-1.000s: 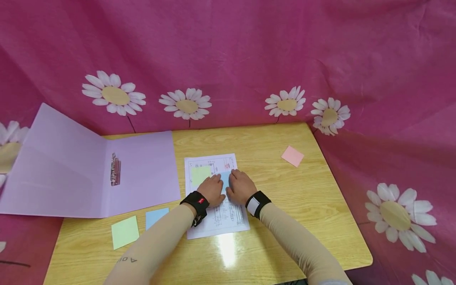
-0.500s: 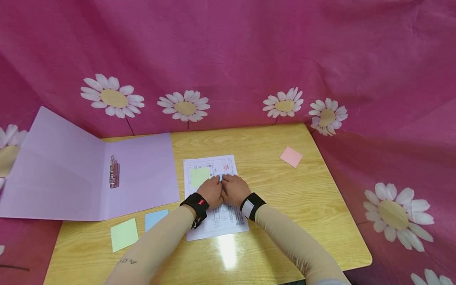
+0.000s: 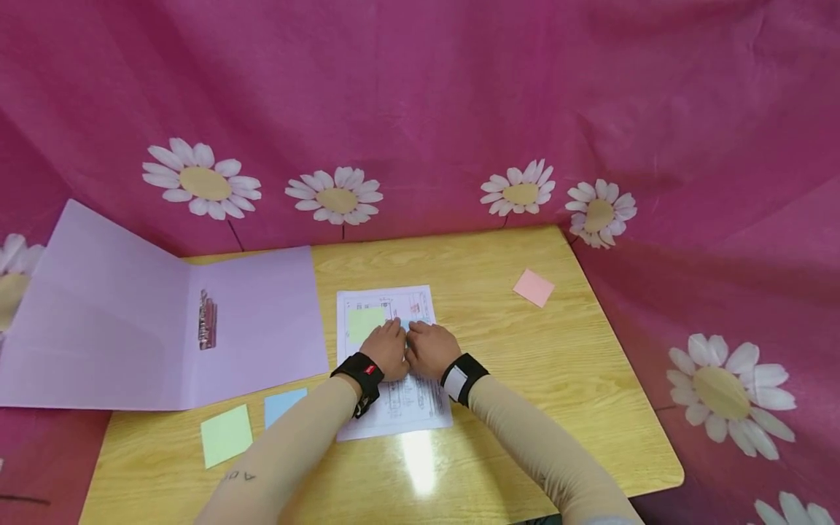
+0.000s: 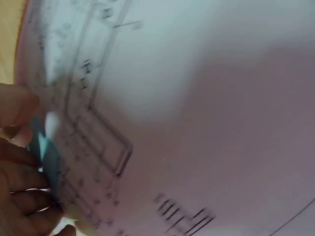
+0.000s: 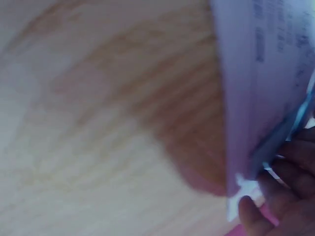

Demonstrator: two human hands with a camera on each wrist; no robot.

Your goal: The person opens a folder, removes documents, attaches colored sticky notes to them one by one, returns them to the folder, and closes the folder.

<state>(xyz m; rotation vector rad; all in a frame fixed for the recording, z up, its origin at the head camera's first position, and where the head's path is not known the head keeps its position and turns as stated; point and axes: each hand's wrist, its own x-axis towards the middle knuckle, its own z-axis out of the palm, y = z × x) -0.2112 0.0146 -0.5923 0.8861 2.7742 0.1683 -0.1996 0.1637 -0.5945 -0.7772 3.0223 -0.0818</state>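
Observation:
In the head view a blue sticky note point(image 3: 415, 321) lies on a printed sheet point(image 3: 420, 419), mostly covered by both hands. My left hand point(image 3: 386, 351) rests at its left side and my right hand point(image 3: 434, 351) at its right, close together. In the left wrist view the blue note point(image 4: 48, 155) shows beside the fingertips, thumb and fingers apart. The right wrist view has fingers touching the blue note point(image 5: 278, 140) near the sheet's edge. A yellow-green note point(image 3: 364, 323) sits on the sheet's upper left.
An open lilac ring binder point(image 3: 262, 313) with a metal clip point(image 3: 207, 321) stands at the left. A green note point(image 3: 226, 436) and another blue note point(image 3: 282, 405) lie before it. A pink note point(image 3: 534, 287) is at the right of the wooden table point(image 3: 558, 423).
My right hand has moved left across the blue note, closing the gap to my left hand. The left hand has stayed nearly in place. The sheet has shifted only slightly.

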